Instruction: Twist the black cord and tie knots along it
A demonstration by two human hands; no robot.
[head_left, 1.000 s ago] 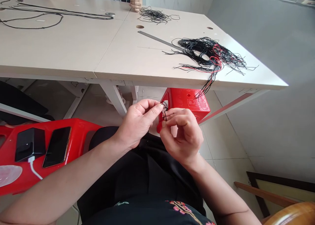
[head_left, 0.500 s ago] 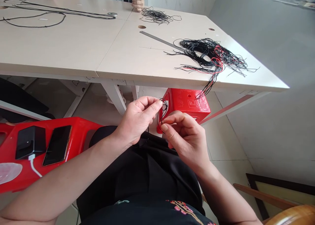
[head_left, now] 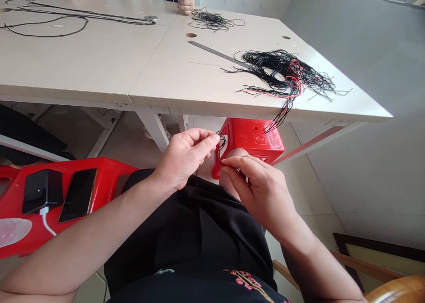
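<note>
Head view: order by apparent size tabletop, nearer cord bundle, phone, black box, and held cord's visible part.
1. Tabletop
2. Nearer cord bundle
3. Phone and black box, too alike to rank
4. Held cord

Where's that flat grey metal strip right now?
In the head view, the flat grey metal strip lies upper middle on the pale wood-coloured table, its right end hidden by the tangled black-and-red cord bundle.

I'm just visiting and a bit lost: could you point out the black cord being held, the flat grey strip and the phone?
Black cord [head_left: 218, 156]: head view, the stretch between left hand [head_left: 186, 155] and right hand [head_left: 260, 183].
Flat grey strip [head_left: 216, 54]: head view, mid-length.
Phone [head_left: 79, 195]: head view, its dark screen.
</note>
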